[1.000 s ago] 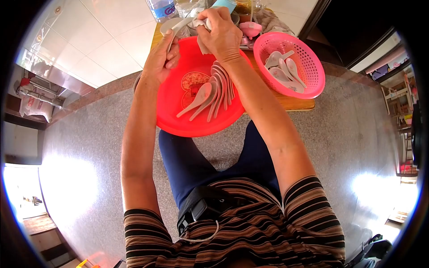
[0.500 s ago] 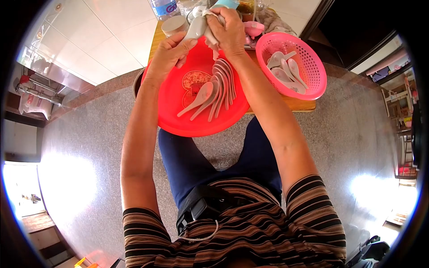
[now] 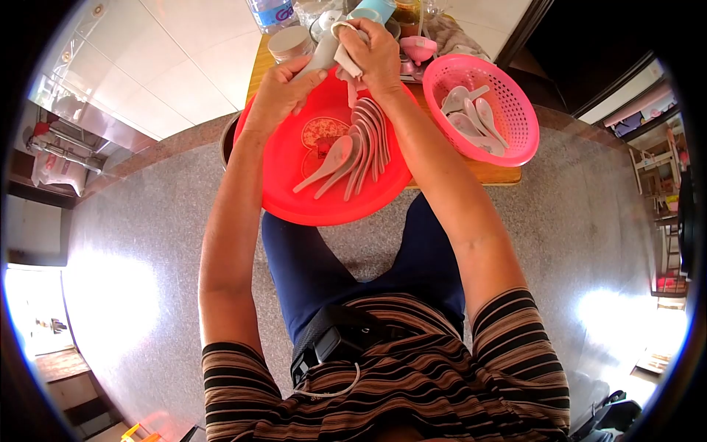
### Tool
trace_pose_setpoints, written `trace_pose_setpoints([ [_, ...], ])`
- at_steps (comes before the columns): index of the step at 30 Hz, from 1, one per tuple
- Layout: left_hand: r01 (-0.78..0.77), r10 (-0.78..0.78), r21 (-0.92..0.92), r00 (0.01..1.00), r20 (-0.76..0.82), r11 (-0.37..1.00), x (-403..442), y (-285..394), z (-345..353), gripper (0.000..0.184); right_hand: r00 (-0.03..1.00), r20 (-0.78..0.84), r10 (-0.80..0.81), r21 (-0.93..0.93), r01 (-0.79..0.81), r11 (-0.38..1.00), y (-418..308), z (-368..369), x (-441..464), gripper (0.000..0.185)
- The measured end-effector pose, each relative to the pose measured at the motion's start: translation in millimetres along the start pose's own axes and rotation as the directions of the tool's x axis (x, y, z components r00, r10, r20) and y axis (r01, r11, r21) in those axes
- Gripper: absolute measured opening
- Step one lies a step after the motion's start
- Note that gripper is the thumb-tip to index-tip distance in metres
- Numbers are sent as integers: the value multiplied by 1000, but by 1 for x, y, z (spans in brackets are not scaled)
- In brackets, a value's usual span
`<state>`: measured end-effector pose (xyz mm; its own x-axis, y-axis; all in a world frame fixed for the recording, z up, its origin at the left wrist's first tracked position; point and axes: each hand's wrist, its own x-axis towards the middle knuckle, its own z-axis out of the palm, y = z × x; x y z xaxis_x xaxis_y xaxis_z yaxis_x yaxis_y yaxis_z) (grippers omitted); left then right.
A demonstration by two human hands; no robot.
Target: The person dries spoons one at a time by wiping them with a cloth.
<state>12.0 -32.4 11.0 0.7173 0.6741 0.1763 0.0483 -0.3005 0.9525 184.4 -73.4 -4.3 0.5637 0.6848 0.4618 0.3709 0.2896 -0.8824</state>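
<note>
Above the far side of a red basin (image 3: pixel 287 197), my left hand (image 3: pixel 282 94) grips a white soup spoon (image 3: pixel 322 57) between thumb and fingers. My right hand (image 3: pixel 377 60) is closed round a white cloth (image 3: pixel 348 63) and presses it against the spoon's far end. Part of the spoon is hidden by the cloth and fingers. Inside the basin, several white soup spoons (image 3: pixel 340 156) lie overlapped in a curved row. To the right, a pink perforated basket (image 3: pixel 524 110) contains several more white spoons (image 3: pixel 484 112).
A wooden table (image 3: pixel 501 174) bears the basin and basket. Along its far edge stand a plastic bottle (image 3: pixel 271 13), a lidded jar (image 3: pixel 289 43), a light blue cup (image 3: pixel 374 9) and a pink item (image 3: pixel 417 48). A crumpled cloth (image 3: pixel 454 37) lies behind the basket.
The right hand and cloth have shifted slightly over the spoon, and the spoon has turned a little in the left hand. Basin and basket look unchanged.
</note>
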Motion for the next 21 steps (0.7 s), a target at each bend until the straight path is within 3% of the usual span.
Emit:
trace_pose_setpoints([
  [4,0,-11,-121,996,-88,993,1,-1,-3,31,994,100,-38,3,38,999,1,0,-3,38],
  [6,7,-29,-178,993,-117,984,3,-1,-5,29,967,60,-248,-181,255,950,-5,5,-8,33],
  [10,14,-40,-203,991,-126,979,4,-2,-5,28,911,125,-392,-256,411,875,-17,10,-18,25],
  [14,43,-56,-162,995,-80,986,3,-4,-5,29,915,116,-387,-239,404,883,-12,10,-14,26],
  [16,46,-54,-152,997,-48,987,3,-4,-5,29,953,7,-303,-218,297,930,-6,6,-10,27],
  [19,35,-36,-131,999,-1,991,2,-3,-5,30,986,12,-165,-85,165,983,3,4,-4,29],
  [21,27,-26,-158,1000,5,987,3,-6,-6,30,974,20,-225,-151,225,963,2,4,-7,28],
])
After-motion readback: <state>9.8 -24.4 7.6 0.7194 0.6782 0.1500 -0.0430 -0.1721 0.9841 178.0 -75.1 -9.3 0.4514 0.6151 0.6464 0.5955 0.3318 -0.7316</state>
